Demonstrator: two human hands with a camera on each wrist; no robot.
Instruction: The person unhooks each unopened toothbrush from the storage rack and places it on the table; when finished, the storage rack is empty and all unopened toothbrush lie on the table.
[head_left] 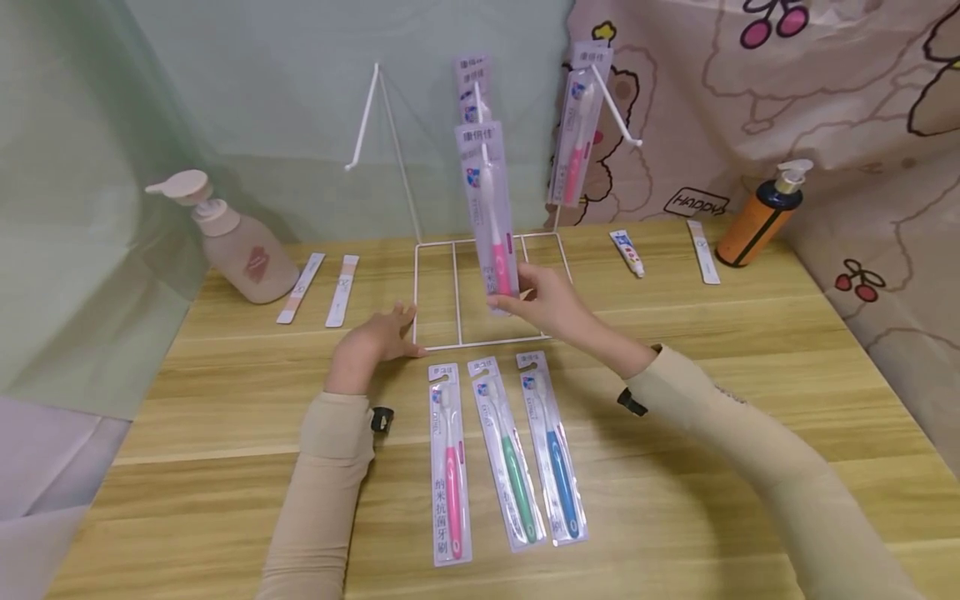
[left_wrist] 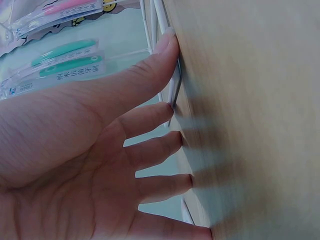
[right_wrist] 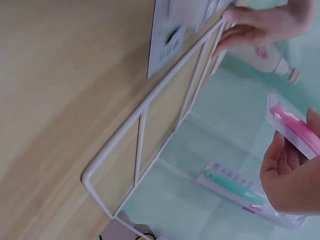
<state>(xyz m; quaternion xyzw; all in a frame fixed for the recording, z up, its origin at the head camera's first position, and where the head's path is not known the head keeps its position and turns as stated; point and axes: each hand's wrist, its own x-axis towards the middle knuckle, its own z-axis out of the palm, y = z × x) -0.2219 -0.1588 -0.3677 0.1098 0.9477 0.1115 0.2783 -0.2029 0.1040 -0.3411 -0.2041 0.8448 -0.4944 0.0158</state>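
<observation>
My right hand (head_left: 551, 304) pinches the lower end of a packaged pink toothbrush (head_left: 500, 260), whose top is at the middle hook of a white wire rack (head_left: 457, 292). Behind it hangs another toothbrush pack (head_left: 472, 73), its lower part hidden; the right wrist view shows a green toothbrush (right_wrist: 235, 187) hanging behind the held one. My left hand (head_left: 378, 337) is at the rack's front left corner, fingers spread, thumb against the wire, fingertips on the table. In front lie packaged toothbrushes in pink (head_left: 453, 500), green (head_left: 516, 479) and blue (head_left: 561, 475).
A pink toothbrush pack (head_left: 576, 137) hangs near the right hook (head_left: 617, 107). The left hook (head_left: 363, 117) is bare. Pump bottles, one pale (head_left: 255, 258) and one orange (head_left: 757, 221), stand at the sides. A small tube (head_left: 627, 253) and slim sachets (head_left: 342, 290) lie nearby.
</observation>
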